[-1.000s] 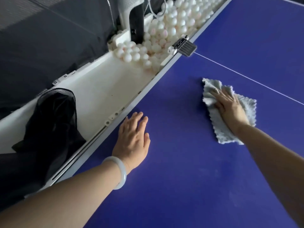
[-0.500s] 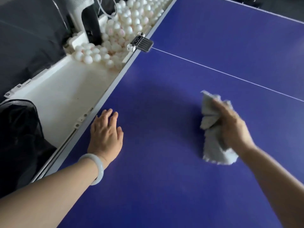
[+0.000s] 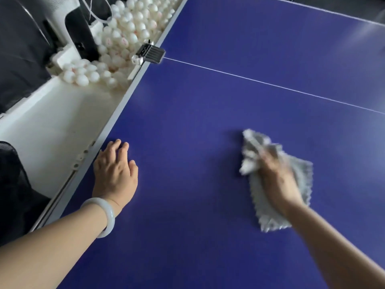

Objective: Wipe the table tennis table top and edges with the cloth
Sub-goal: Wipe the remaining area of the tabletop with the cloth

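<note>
The blue table tennis table top (image 3: 198, 126) fills most of the view, with a thin white line (image 3: 270, 84) crossing it. A grey cloth (image 3: 302, 176) lies crumpled on the blue surface at the right, and my right hand (image 3: 277, 178) presses down on it, blurred by motion. My left hand (image 3: 115, 170) rests flat on the table near its pale left edge (image 3: 123, 103), fingers apart, holding nothing. A pale bangle (image 3: 104, 215) sits on my left wrist.
A white trough (image 3: 52, 126) runs along the table's left edge, with several white balls (image 3: 125, 38) piled at its far end. A black clamp (image 3: 153, 53) grips the edge by the line. Black mesh netting (image 3: 12, 184) hangs at the near left.
My right hand has swept the cloth back and down toward me across the blue surface, and the cloth has bunched then spread again. My left hand stays planted by the edge.
</note>
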Action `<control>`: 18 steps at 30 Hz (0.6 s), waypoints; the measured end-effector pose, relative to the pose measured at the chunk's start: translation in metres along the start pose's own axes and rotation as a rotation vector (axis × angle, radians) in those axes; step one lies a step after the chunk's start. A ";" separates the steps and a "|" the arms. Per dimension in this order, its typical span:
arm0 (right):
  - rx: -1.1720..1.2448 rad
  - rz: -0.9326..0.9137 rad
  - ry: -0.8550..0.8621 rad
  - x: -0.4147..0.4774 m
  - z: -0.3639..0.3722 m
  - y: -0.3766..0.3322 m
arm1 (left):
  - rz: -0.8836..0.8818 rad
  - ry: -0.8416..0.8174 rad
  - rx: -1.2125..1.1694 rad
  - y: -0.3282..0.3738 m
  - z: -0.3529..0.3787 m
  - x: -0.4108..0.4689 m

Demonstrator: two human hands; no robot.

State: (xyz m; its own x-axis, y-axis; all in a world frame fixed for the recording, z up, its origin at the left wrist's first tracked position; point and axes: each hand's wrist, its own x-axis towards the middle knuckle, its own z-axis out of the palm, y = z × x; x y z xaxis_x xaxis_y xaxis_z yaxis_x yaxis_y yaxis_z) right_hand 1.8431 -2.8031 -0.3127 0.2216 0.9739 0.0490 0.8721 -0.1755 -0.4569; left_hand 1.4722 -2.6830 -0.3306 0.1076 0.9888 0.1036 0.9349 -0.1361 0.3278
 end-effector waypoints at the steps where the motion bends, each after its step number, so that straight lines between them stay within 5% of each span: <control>1: -0.070 0.158 0.055 0.008 -0.007 0.017 | 0.002 -0.003 0.005 0.000 0.000 -0.001; 3: -0.188 0.432 0.090 0.022 -0.008 0.018 | 0.007 -0.007 0.014 0.001 0.000 -0.001; 5: -0.234 0.476 0.117 0.019 0.017 -0.016 | 0.004 -0.015 0.019 0.003 0.000 -0.001; 11: -0.069 0.049 0.013 -0.083 0.077 -0.119 | -0.019 -0.017 -0.008 0.004 -0.002 0.001; 14: -0.147 0.065 -0.010 -0.087 0.056 -0.081 | -0.008 0.000 -0.077 0.001 -0.006 -0.001; 18: -0.350 0.383 0.017 -0.056 0.013 -0.006 | 0.037 -0.020 -0.125 0.002 -0.009 -0.006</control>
State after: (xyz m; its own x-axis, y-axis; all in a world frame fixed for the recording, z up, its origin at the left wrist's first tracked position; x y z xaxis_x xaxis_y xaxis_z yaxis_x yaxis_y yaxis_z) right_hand 1.8197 -2.8551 -0.3248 0.5581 0.8284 -0.0480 0.8200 -0.5595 -0.1209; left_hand 1.4703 -2.6898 -0.3218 0.1495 0.9838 0.0992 0.8810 -0.1781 0.4384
